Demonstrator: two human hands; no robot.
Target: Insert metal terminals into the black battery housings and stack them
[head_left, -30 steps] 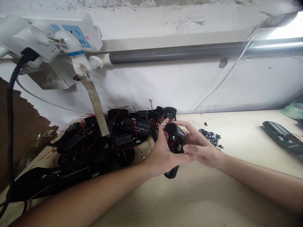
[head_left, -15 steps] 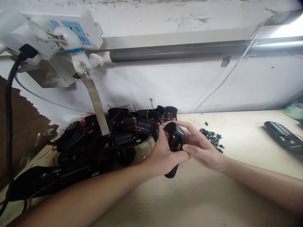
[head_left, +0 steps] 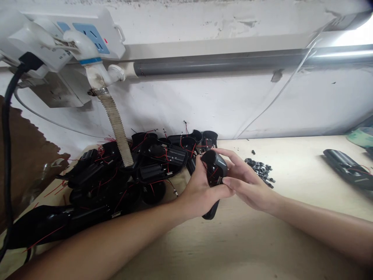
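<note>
- Our left hand (head_left: 199, 192) gripped a black case (head_left: 214, 171) over the table (head_left: 241, 241).
- Our right hand (head_left: 247, 184) gripped it too, near small black parts (head_left: 261, 169).
- We had similar cases (head_left: 150, 173) heaped leftward.

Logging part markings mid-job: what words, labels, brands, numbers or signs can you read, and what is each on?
No text is readable:
Held black casing: white lettering, too small and blurred.
Casing at far right: pale mark, too blurred.
White plug adapter, upper left: small print, unreadable.
</note>
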